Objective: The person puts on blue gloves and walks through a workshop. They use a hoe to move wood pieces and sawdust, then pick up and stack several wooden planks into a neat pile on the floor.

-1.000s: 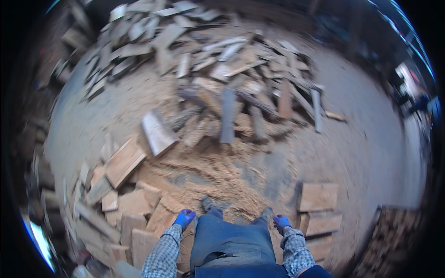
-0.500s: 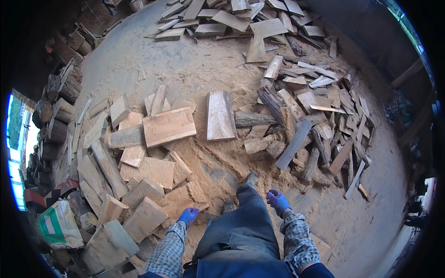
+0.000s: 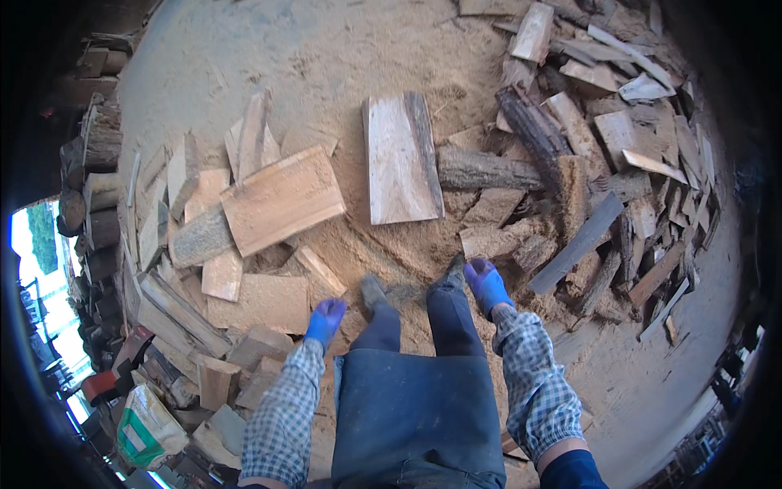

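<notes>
My left hand (image 3: pixel 327 319), in a blue and purple glove, hovers low over the sawdust near the left-hand wood heap. Its fingers look loosely curled, with nothing in them. My right hand (image 3: pixel 487 284), gloved alike, is beside my right boot, near the edge of the right-hand pile; its fingers are curled too and hold nothing I can see. Ahead, between the two heaps, a thick pale plank (image 3: pixel 401 159) with bark along its right side lies on the sawdust. A broad, reddish sawn board (image 3: pixel 283 200) rests tilted on top of the left heap.
Split wood and bark pieces (image 3: pixel 570 163) are piled at the right, with a grey slat (image 3: pixel 577 243) across them. Stacked logs (image 3: pixel 102 191) line the left. A green and white sack (image 3: pixel 151 428) is at lower left. My boots (image 3: pixel 374 291) stand in sawdust.
I have come forward, and the view tips lower: the plank and both heaps appear closer. Both my feet now show side by side. My hands reach further forward.
</notes>
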A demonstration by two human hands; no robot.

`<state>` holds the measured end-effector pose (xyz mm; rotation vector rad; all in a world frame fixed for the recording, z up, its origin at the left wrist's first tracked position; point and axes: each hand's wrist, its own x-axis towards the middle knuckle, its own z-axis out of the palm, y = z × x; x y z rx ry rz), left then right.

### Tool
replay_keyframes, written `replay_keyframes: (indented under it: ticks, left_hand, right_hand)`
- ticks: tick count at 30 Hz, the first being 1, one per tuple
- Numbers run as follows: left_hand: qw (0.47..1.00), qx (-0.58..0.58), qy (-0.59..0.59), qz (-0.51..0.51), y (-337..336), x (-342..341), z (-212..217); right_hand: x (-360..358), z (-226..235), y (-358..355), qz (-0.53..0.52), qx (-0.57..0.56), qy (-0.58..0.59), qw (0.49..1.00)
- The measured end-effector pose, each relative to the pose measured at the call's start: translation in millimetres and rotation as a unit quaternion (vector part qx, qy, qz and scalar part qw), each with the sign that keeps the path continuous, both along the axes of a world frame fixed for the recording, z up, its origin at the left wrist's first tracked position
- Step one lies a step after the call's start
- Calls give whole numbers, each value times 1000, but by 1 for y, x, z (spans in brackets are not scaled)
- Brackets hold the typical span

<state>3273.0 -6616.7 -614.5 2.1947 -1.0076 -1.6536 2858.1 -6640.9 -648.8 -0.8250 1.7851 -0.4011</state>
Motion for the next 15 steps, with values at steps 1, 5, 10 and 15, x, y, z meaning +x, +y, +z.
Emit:
replay_keyframes:
  ticks: [1,5,10,15]
  left_hand:
    - [998,20,29,43,-26,-15,-23]
    - [987,39,113,106,-118,-61,-125]
    - [986,83,124,80,-192,-56,-259]
    - [996,57,59,26,-231,-65,-360]
  right_hand:
    - [6,-1,-32,22,49,7,999]
    - [28,-103,-83,-16,54,29,998]
    - [66,-227,-135,-41,20,45,998]
    - [78,-323,-160,-88,28,29,995]
